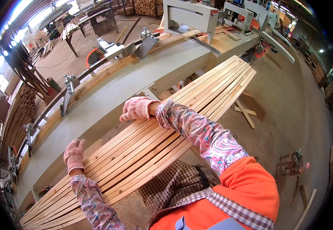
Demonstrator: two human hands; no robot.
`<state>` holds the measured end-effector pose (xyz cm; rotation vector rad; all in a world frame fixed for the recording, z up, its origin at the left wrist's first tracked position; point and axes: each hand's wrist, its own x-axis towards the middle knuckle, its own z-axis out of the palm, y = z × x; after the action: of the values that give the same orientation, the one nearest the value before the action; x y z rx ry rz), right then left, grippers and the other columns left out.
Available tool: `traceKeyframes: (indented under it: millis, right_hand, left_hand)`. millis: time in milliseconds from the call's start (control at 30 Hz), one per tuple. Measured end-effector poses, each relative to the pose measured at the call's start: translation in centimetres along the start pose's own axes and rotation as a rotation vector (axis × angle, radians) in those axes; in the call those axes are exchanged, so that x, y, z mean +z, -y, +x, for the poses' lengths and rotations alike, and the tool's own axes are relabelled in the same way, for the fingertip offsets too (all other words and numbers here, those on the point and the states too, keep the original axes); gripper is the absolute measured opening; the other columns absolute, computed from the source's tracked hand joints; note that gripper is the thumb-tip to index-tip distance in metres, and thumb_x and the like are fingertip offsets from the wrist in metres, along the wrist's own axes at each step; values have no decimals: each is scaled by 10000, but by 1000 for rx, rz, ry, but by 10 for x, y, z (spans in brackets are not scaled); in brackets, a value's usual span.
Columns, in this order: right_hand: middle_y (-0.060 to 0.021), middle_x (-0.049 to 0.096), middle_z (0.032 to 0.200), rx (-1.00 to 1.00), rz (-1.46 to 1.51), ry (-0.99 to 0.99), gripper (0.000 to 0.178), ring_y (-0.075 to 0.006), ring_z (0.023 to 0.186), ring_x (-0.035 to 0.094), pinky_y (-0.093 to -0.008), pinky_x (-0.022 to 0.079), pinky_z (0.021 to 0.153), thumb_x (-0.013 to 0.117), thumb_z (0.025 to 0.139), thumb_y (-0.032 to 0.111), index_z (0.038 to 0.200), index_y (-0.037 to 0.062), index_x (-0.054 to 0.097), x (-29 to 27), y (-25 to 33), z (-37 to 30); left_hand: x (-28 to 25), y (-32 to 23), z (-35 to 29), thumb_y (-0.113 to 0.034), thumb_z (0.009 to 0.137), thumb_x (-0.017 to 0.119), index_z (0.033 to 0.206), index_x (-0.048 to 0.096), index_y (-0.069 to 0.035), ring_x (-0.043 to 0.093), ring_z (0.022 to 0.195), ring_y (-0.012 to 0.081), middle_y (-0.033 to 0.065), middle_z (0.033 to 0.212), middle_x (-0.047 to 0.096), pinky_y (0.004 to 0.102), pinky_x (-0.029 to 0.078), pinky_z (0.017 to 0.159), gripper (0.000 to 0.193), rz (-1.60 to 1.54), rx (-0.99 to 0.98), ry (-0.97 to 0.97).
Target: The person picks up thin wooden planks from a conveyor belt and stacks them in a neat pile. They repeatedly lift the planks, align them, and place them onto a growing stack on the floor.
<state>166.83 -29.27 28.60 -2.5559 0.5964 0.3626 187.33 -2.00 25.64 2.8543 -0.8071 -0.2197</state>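
Observation:
A wide row of long, pale wooden strips (pixel 135 147) lies side by side in front of me, running from the lower left to the upper right. My left hand (pixel 74 154), in a pink knit glove, is at the far edge of the row toward its left part, fingers bent. Farther right along that same edge is my right hand (pixel 137 109), also gloved in pink, its fingers curled closed. My right forearm crosses over the strips. What either hand has in its fingers, if anything, is hidden.
Beyond the strips stretches a long grey machine bed (pixel 116 82) with metal clamps (pixel 70 86) and a chain along it. A grey machine frame (pixel 191 17) rises at its far right end. Loose wood pieces (pixel 245 114) lie on the floor to the right.

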Motion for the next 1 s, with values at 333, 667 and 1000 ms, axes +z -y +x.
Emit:
traceKeyframes:
  millis: [333, 667, 1000]
  right_hand:
    - [-53, 685, 1212, -101, -91, -298, 312, -292, 1085, 678, -467, 555, 913, 486, 1033, 398, 1286, 296, 638, -11, -6, -5]
    - [-99, 706, 1206, -124, -149, 65, 518, -312, 1151, 652, -503, 505, 978, 498, 972, 559, 1198, 146, 716, 35, -63, 72]
    - [-77, 678, 1264, -126, -122, -21, 473, -310, 1161, 636, -450, 499, 997, 497, 979, 529, 1276, 204, 668, -3, -10, -5]
  left_hand:
    - [-5, -15, -9, -501, 873, 634, 1153, 735, -191, 671, 1086, 264, 75, 1093, 741, 391, 499, 954, 430, 15, 26, 262]
    - [-10, -26, -13, -485, 873, 641, 1155, 728, -183, 654, 1122, 276, 91, 1123, 733, 394, 493, 971, 423, 37, 99, 214]
    - [-7, -22, -11, -577, 862, 661, 1448, 482, -212, 472, 1357, 290, 98, 1518, 454, 409, 421, 1103, 713, 256, 67, 131]
